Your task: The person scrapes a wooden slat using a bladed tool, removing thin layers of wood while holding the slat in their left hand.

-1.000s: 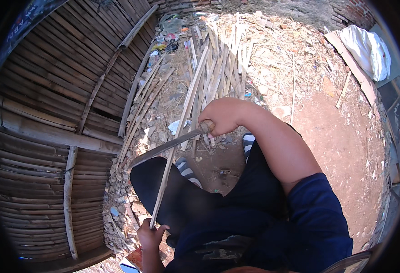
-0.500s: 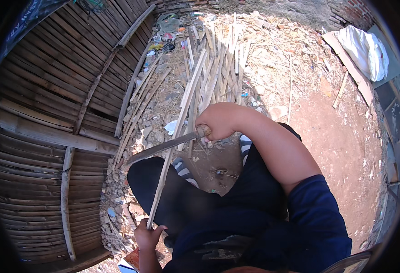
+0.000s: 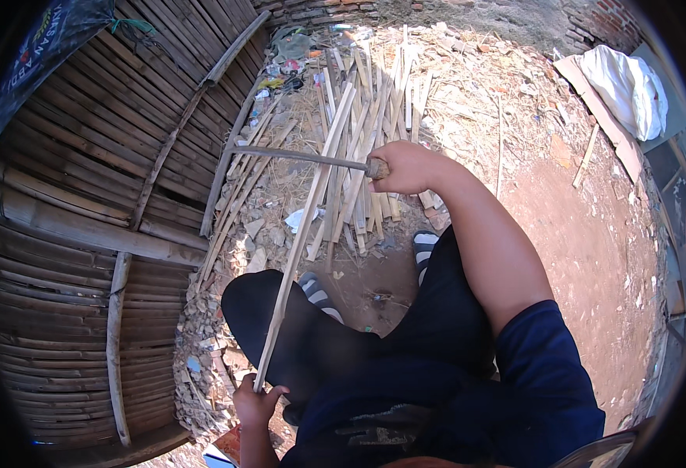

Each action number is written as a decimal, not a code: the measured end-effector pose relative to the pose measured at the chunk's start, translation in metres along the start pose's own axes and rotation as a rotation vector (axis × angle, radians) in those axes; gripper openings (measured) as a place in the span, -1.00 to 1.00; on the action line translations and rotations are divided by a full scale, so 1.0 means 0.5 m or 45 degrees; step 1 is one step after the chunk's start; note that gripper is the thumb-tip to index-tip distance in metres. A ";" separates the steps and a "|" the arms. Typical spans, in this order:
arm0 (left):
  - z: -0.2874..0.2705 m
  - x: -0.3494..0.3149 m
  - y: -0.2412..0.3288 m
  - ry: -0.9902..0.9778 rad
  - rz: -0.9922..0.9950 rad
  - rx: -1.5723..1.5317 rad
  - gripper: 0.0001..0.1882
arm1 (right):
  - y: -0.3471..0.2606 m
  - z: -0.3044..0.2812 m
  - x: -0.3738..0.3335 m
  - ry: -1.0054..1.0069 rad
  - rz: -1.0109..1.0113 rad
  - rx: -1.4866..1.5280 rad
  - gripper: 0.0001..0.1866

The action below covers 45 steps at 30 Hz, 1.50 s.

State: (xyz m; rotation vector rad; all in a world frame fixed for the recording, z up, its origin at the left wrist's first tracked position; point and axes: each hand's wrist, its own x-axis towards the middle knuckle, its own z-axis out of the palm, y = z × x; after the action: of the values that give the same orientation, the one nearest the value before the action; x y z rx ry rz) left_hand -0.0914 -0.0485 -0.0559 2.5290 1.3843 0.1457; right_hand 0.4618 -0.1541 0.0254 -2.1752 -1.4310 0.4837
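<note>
My right hand [image 3: 405, 168] is closed round the wooden handle of a long-bladed machete [image 3: 304, 156]. Its blade points left and crosses over the upper part of a long, pale bamboo strip [image 3: 292, 269]. I cannot tell whether blade and strip touch. Down by my left thigh, my left hand [image 3: 256, 400] grips the strip's near end, the thumb apart from the fingers. From there the strip slants up and away across my leg, its far end above a pile of similar strips [image 3: 370, 132].
A bamboo slat wall [image 3: 70, 304] rises on the left, with thin strips [image 3: 238, 187] lying along its foot. Rubble and litter cover the ground around the pile. At the far right a white sack [image 3: 624, 90] rests by a brown board [image 3: 597, 109]. A brick wall [image 3: 319, 14] stands behind.
My right hand has moved the machete away from me along the strip, from near my knee to the strip's upper part. My left hand and the strip have hardly moved.
</note>
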 end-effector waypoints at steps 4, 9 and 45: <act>-0.004 -0.001 0.002 0.015 0.030 0.042 -0.22 | -0.089 0.050 -0.023 -0.327 -0.304 -0.227 -0.59; -0.010 -0.004 0.014 -0.005 -0.026 0.015 -0.24 | -0.048 -0.009 -0.010 -0.235 -0.131 -0.143 -0.57; -0.013 -0.005 0.005 -0.025 -0.040 -0.027 -0.26 | -0.136 0.042 -0.019 -0.457 -0.236 -0.308 -0.54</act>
State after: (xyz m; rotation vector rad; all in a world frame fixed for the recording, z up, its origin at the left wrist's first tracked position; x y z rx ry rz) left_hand -0.0921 -0.0505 -0.0487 2.4836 1.4066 0.1282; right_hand 0.3958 -0.1359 0.0474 -2.1854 -1.9532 0.6906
